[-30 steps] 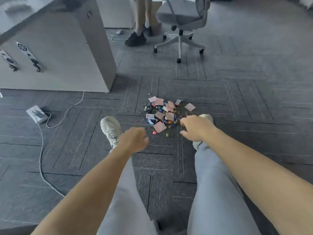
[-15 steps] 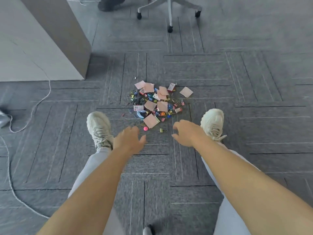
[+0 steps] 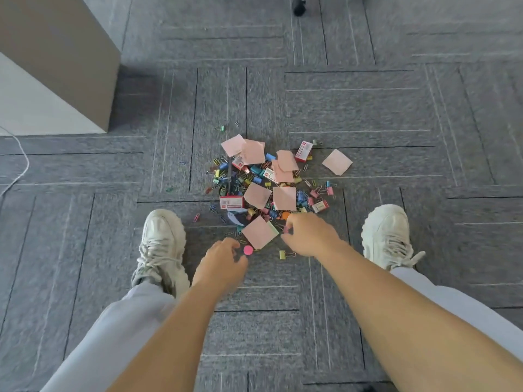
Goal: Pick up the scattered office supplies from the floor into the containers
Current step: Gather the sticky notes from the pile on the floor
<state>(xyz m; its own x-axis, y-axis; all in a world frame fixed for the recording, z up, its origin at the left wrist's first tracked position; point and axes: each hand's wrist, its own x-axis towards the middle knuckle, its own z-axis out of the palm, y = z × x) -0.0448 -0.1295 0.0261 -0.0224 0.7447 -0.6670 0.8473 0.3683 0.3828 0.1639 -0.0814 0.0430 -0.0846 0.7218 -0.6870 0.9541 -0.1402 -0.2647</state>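
Left shoe (image 3: 161, 239) on the grey carpet floor (image 3: 85, 193), left hand (image 3: 220, 267) loosely curled and empty just beside a pink disc (image 3: 248, 250), office supplies (image 3: 268, 188) heaped on the floor between the feet, right hand (image 3: 308, 236) curled at the heap's near edge around a small pink clip (image 3: 286, 230), grip unclear, right shoe (image 3: 387, 233)

Wearing loose trousers in pale lavender-grey, creasing softly down the left trouser leg (image 3: 113, 335) and the right trouser leg (image 3: 458, 306). Wearing chunky off-white trainers, the left trainer (image 3: 162, 241) and the right trainer (image 3: 386, 233), both carrying thick cream laces crossing over padded tongues, and deep ridged soles bulging round the toes. Showing greyish scuffing near the left trainer's heel and a lace end trailing off the right one. Leaving the left forearm (image 3: 175, 335), right forearm (image 3: 396, 321), left hand (image 3: 222, 264) and right hand (image 3: 310, 236) bare.
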